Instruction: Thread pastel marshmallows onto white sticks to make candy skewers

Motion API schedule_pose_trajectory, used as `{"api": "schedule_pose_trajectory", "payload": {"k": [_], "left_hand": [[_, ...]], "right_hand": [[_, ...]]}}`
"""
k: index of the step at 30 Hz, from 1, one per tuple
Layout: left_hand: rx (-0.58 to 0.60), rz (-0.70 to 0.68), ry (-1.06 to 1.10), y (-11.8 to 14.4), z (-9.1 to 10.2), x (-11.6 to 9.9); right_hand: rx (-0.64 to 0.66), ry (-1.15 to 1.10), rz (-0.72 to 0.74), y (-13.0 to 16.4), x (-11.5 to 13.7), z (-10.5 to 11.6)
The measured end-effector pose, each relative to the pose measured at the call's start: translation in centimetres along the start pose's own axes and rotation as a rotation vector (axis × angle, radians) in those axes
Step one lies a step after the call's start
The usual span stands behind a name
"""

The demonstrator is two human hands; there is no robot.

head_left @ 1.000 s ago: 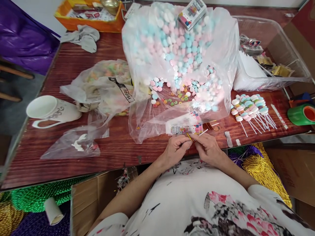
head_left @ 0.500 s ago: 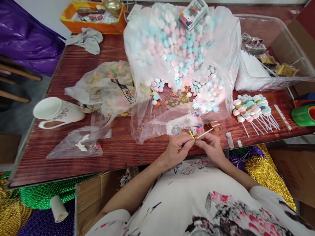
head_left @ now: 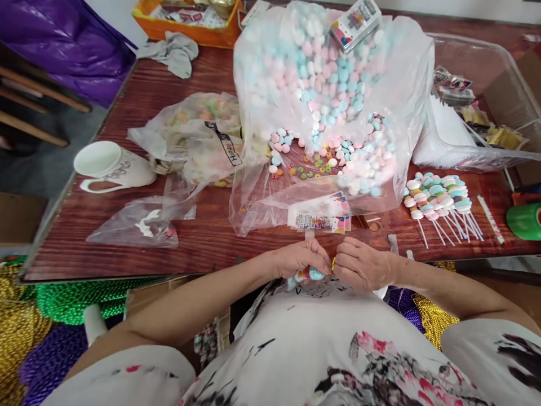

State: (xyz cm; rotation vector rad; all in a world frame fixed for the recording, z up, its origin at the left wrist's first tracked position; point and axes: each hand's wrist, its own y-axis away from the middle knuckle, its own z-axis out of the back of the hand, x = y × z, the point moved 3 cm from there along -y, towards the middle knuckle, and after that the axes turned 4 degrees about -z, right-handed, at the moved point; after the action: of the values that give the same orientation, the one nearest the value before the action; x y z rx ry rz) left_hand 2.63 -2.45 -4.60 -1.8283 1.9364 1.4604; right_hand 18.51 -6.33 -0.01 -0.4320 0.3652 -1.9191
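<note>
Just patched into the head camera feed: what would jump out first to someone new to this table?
The big clear plastic bag of pink, blue and white candies dominates the middle of the wooden table, its mouth spilling pieces toward the near edge. Right of it lies a row of finished candy skewers. At the near edge, the left hand and right hand meet over a small candy piece.

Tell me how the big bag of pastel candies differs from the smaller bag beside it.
The big bag stands tall, bulging with pink, blue and white candies, its mouth spilling some onto the table. The smaller bag lies low and crumpled, holding duller orange, green and yellow pieces, with a black printed strip. Both are clear plastic.
</note>
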Motion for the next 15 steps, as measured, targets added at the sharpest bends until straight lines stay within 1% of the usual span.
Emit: {"api": "schedule_pose_trajectory", "payload": {"k": [3, 6, 9, 12, 14, 15], "left_hand": [[0.080, 0.077, -0.026, 0.0, 0.1, -0.2], [0.124, 0.130, -0.111, 0.2, 0.0, -0.8], [0.140, 0.136, -0.204, 0.4, -0.2, -1.6], [0.182, 0.132, -0.346, 0.3, -0.1, -2.7], [0.252, 0.100, -0.525, 0.5, 0.3, -4.2], [0.220, 0.030, -0.651, 0.7, 0.7, -5.3]], "right_hand": [[-0.088, 0.011, 0.109, -0.1, 0.1, -0.1], [-0.120, -0.026, 0.129, 0.0, 0.1, -0.7], [-0.150, -0.010, 0.102, -0.1, 0.1, -0.9], [-0.114, 0.044, 0.049, -0.6, 0.3, -0.7], [-0.076, 0.081, -0.004, -1.1, 0.5, -0.4], [-0.060, 0.098, -0.028, -1.3, 0.7, -0.4]]}}
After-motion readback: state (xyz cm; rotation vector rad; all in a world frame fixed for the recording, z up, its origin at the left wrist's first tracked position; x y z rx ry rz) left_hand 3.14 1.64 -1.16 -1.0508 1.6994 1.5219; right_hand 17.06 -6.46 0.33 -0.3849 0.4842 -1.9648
